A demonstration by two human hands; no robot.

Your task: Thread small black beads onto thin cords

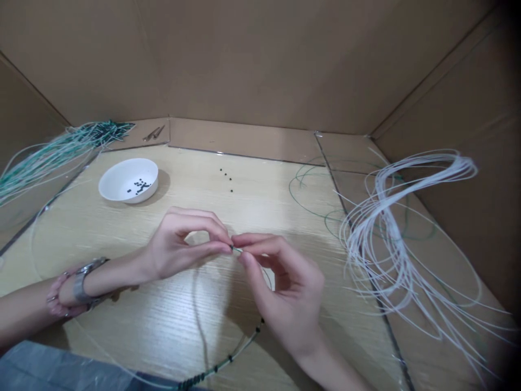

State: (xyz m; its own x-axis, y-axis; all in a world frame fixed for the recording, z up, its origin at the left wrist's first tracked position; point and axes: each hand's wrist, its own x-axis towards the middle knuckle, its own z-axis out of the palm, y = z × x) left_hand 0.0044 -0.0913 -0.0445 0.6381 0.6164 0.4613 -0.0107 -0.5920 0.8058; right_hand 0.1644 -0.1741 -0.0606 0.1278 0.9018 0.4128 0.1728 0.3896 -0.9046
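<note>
My left hand (185,244) pinches a tiny dark bead (232,247) between thumb and forefinger. My right hand (280,282) pinches the end of a thin green cord (228,359) and meets the bead tip to tip over the middle of the wooden table (171,320). The cord hangs down from my right hand toward the front edge, with several dark beads strung on it. A white bowl (128,180) with several dark beads stands at the back left. A few loose beads (226,178) lie on the table behind my hands.
A bundle of white cords (391,228) loops at the right, over thin green cords (309,201). Beaded green strands (61,146) lie heaped at the far left. Small metal tools (153,132) rest at the back. Cardboard walls (260,60) enclose the table. A watch and bead bracelet sit on my left wrist.
</note>
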